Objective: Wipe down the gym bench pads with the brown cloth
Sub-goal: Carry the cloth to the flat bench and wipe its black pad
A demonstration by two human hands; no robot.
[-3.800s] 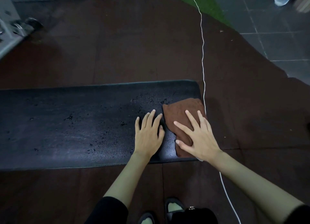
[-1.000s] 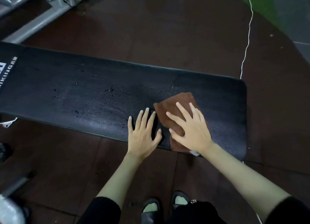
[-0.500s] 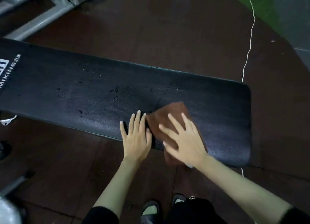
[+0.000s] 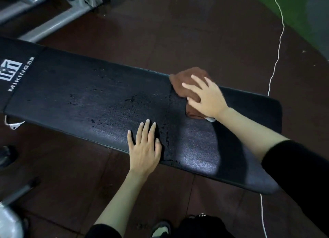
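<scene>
Brown cloth [image 4: 185, 80] lies under right hand [image 4: 207, 98].

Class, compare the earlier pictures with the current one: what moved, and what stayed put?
The right hand slid the brown cloth from the near edge of the bench pad across to its far edge. The left hand stayed flat on the pad's near edge; droplets remain on the unwiped part.

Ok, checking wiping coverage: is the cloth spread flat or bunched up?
Bunched: the cloth is humped in folds under the right hand.
</scene>
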